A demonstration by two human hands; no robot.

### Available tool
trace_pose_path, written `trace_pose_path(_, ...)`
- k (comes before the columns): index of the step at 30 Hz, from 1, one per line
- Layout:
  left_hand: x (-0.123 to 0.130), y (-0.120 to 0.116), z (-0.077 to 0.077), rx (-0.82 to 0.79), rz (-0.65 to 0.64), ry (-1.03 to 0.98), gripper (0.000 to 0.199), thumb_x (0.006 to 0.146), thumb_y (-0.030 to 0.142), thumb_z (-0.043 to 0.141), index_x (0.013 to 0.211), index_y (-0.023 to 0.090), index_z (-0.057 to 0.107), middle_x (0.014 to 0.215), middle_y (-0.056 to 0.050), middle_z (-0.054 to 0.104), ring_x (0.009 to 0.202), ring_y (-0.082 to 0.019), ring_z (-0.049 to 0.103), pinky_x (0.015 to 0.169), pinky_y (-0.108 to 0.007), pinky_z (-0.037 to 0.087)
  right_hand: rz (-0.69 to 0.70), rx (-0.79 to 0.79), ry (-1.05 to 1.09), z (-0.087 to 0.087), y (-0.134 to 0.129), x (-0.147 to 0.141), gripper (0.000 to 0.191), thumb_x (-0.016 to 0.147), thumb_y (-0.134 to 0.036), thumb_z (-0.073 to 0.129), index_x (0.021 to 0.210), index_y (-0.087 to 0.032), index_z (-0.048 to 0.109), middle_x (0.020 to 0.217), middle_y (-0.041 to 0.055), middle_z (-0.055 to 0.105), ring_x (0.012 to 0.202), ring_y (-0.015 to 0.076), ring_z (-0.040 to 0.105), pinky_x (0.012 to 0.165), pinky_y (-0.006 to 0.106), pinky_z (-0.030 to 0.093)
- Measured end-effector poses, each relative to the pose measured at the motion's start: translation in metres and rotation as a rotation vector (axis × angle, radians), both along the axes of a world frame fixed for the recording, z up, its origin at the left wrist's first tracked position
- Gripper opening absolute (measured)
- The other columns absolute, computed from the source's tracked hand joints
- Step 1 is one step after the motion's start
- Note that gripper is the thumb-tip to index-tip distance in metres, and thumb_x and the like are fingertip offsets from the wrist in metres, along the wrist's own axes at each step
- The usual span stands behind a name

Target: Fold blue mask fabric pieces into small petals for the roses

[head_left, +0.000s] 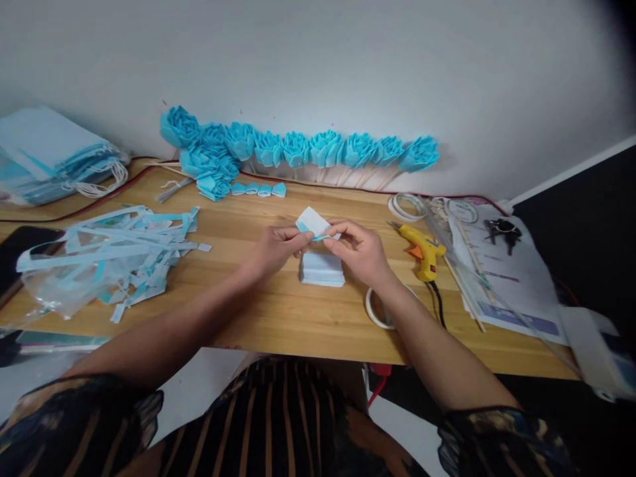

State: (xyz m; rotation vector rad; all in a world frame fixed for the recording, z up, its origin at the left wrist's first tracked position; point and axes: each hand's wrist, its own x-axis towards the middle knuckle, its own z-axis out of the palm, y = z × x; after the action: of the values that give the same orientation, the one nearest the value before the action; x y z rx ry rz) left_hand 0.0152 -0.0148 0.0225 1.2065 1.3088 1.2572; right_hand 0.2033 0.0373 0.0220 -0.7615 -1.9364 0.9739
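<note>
Between both hands is a small white and blue piece of material [312,221], its lower edge folded over to show blue. My left hand [281,250] pinches its lower left side with thumb and fingers. On the right side, my right hand [358,249] grips the folded edge between thumb and forefinger. Just below the fingertips a stack of white rectangular pieces [322,270] lies on the wooden table [278,324]. Four small folded blue pieces would be several; these folded blue pieces [258,190] lie in a row farther back.
Blue flowers on sticks [326,148] lean along the wall. Cut strips [124,248] are heaped at left, near a bagged stack of sheets [54,156]. At right are a yellow glue gun [424,250], tape rolls [407,207], papers [517,265] and keys [503,232].
</note>
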Motion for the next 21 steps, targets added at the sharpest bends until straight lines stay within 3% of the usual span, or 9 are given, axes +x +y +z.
trace_pose_path(8,0.002,-0.0016,0.0039,-0.009,-0.028,0.053,0.042,0.07,0.055,0.073,0.054,0.017,0.063,0.055,0.0,0.058,0.057,-0.012,0.051,0.06,-0.026,0.043,-0.035,-0.17,0.059,-0.0036,0.0017,-0.0001,0.016,0.082,-0.036,0.073,0.087,-0.021,0.067,0.083,0.0,0.068,0.075,0.0143,0.059,0.072,0.029,0.046)
trace_pose_path(10,0.0018,-0.0017,0.0028,-0.017,-0.031,0.055,0.042,0.07,0.055,0.073,0.055,0.017,0.065,0.055,0.0,0.059,0.059,-0.012,0.053,0.061,-0.026,0.043,-0.02,-0.215,0.088,-0.0026,0.0017,-0.0009,0.018,0.082,-0.035,0.073,0.093,-0.022,0.067,0.082,-0.0004,0.066,0.074,0.0139,0.058,0.07,0.029,0.046)
trace_pose_path(13,0.0014,-0.0019,0.0014,-0.029,-0.037,0.037,0.041,0.07,0.054,0.073,0.055,0.017,0.065,0.055,0.0,0.06,0.06,-0.013,0.055,0.062,-0.026,0.043,0.024,-0.294,0.108,-0.0013,0.0018,-0.0017,0.038,0.081,-0.036,0.073,0.116,-0.023,0.067,0.082,-0.001,0.065,0.074,0.0142,0.058,0.068,0.028,0.045)
trace_pose_path(16,0.0009,-0.0022,0.0019,-0.032,-0.022,0.032,0.041,0.071,0.052,0.073,0.053,0.017,0.064,0.058,-0.002,0.063,0.061,-0.013,0.055,0.062,-0.026,0.043,0.043,-0.336,0.096,-0.0016,0.0019,-0.0016,0.049,0.081,-0.038,0.072,0.127,-0.023,0.065,0.084,-0.0006,0.064,0.075,0.0146,0.057,0.067,0.028,0.045)
trace_pose_path(21,-0.0004,-0.002,0.0034,0.004,-0.01,0.047,0.04,0.073,0.052,0.072,0.056,0.016,0.065,0.059,-0.002,0.062,0.06,-0.012,0.053,0.061,-0.026,0.043,0.103,-0.35,0.063,-0.0026,0.0011,-0.0016,0.04,0.084,-0.033,0.069,0.121,-0.02,0.07,0.088,0.0006,0.066,0.08,0.0155,0.058,0.076,0.03,0.045)
